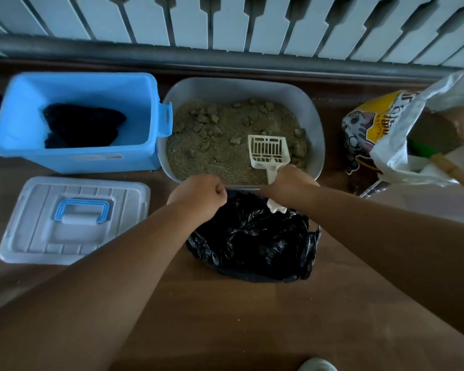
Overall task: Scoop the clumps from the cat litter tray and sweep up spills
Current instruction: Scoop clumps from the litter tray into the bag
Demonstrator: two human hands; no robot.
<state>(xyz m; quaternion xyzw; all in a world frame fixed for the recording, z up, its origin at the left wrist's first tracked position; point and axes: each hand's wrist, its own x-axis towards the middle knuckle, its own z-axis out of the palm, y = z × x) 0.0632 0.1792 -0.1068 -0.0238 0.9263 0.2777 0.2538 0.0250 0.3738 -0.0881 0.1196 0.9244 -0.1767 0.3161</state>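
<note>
I am at the scooping step. My right hand is closed round the handle of the cream slotted plastic scoop, resting on sand at five o'clock in the grey plastic litter tray. My left hand pinches the crumpled black plastic bag open, at six o'clock of the tray. Brown clumps lie toward twelve, so next I should probably push the scoop under them.

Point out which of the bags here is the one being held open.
The black plastic bag on the floor just in front of the litter tray; the left hand grips its edge. The white bag and yellow cat-print bag sit untouched at right.
</note>
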